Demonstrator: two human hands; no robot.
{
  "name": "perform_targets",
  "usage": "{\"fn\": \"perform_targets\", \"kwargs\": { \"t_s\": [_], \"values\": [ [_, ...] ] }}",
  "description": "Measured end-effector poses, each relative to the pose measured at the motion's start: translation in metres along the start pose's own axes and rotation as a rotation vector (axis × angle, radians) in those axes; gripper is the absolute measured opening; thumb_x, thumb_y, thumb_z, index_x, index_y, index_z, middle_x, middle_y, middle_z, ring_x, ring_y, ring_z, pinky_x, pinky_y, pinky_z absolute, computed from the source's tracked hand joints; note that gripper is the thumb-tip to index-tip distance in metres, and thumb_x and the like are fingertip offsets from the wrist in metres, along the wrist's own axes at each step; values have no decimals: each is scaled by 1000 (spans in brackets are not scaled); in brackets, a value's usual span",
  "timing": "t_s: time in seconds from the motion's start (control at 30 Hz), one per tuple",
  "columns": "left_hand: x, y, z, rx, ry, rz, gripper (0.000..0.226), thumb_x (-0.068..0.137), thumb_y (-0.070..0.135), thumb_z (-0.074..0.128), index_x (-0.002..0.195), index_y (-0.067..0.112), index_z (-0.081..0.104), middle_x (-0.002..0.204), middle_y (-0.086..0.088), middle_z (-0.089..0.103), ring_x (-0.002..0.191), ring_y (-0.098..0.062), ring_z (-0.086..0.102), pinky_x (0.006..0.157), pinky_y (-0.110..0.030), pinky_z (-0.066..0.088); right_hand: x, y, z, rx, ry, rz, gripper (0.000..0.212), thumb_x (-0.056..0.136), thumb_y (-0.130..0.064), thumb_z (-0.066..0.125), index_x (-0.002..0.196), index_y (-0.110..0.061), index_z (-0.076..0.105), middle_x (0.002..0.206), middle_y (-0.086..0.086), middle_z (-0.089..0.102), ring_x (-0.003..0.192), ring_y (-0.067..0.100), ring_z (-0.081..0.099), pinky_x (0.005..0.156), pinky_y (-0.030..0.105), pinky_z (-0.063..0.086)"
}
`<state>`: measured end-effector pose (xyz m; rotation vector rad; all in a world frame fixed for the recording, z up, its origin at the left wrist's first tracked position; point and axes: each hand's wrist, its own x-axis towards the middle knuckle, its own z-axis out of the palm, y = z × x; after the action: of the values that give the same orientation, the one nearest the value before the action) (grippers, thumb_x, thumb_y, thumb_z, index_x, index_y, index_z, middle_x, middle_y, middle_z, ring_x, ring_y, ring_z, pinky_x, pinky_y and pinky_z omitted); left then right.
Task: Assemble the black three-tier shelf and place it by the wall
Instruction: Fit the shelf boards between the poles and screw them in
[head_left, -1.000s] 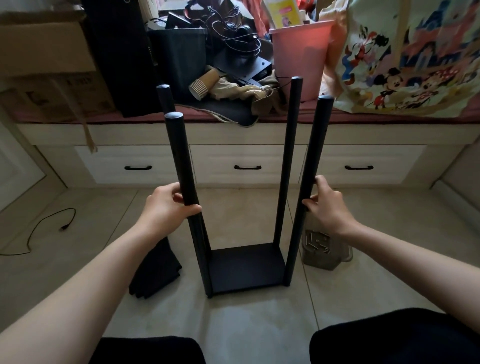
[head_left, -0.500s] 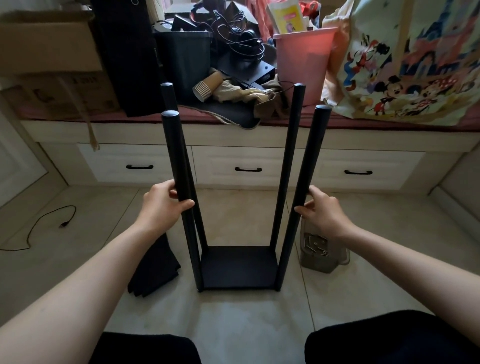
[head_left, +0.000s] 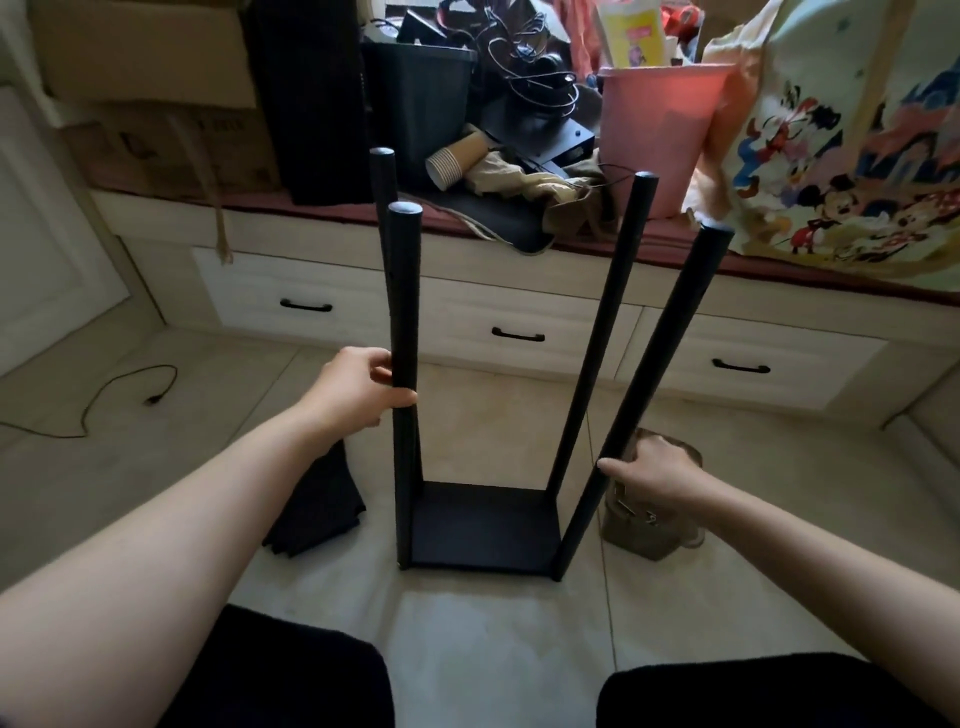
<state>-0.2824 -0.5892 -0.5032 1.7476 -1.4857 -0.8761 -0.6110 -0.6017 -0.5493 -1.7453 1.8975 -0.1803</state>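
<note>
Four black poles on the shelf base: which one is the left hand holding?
The near-left pole: the left hand wraps it at mid-height. The right hand touches the near-right pole; both far poles are untouched.

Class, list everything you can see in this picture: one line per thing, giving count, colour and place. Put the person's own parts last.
Shelf posts: four, black, upright at the board's corners.
Shelf board: one, black, on the floor between the posts.
Folded cloth: one, black, floor left of the shelf.
Plastic bag: one, clear, floor right of the shelf.
Cable: one, black, floor far left.
Drawers: three, white, under the bench.
Bucket: one, pink, on the bench.
Paper cups: one stack, brown, on the bench.
Left hand: grips the near left post.
Right hand: touches the near right post.
</note>
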Motion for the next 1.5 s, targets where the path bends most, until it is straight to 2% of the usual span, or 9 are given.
{"fn": "perform_targets", "kwargs": {
  "t_s": [0.1,0.3,0.5,0.67,0.87,0.97,1.3,1.43,1.5],
  "values": [
    [2,-6,-9,17,-36,27,24,88,16,76,110,21,70,103,5,72,100,-12,66,79,-33,59,-1,-15,22,-34,-114,49,37,97,-38,58,100,-2,67,95,13,73,85,23,71,67,27,54],
    [1,-56,-41,181,-119,-31,18,88,19,77,104,22,70,96,7,73,92,-6,69,71,-23,58,6,-59,94,-266,-251,-52,28,96,-31,54,104,-6,64,104,10,68,95,24,65,80,33,53],
    [-3,-150,-50,181,-94,-261,14,92,13,70,106,15,71,99,-2,72,88,-17,71,70,-29,59,25,-119,184,-223,-451,-158,26,94,-28,54,72,-15,52,81,4,58,78,20,55,51,24,36],
    [1,-223,-33,68,-88,-457,14,97,11,62,110,11,67,105,-9,68,95,-24,68,60,-23,49,43,-145,252,4,-544,-124,22,97,-25,53,100,-6,64,92,7,58,82,18,56,63,22,44],
    [21,-306,3,-95,-17,-746,10,98,14,59,108,13,57,100,-12,62,83,-24,60,61,-27,48,68,-161,336,269,-667,119,21,102,-29,46,102,-12,58,97,9,56,87,22,57,77,31,50],
    [32,-336,25,-281,31,-922,6,97,10,57,96,13,51,78,-9,52,60,-19,49,53,-25,41,87,-168,365,460,-656,303,18,104,-31,45,103,-14,49,103,5,59,102,24,62,89,34,53],
    [60,-372,66,-857,229,-1100,20,99,14,61,117,8,54,87,-13,66,67,-25,62,58,-33,50,144,-187,414,982,-435,640,29,104,-18,47,81,0,44,65,10,44,30,14,41,38,23,35],
    [61,-375,71,-840,242,-1076,13,99,15,62,109,8,57,79,-9,67,64,-21,62,60,-31,50,159,-185,418,1037,-409,640,34,103,-18,49,74,-1,44,49,6,42,26,14,36,41,26,33],
    [60,-375,76,-768,241,-1035,10,99,14,62,106,9,58,77,-7,66,61,-19,60,58,-29,49,161,-188,417,1048,-414,649,26,102,-19,51,84,0,50,64,12,52,36,18,48,44,31,42]
  ]
}}
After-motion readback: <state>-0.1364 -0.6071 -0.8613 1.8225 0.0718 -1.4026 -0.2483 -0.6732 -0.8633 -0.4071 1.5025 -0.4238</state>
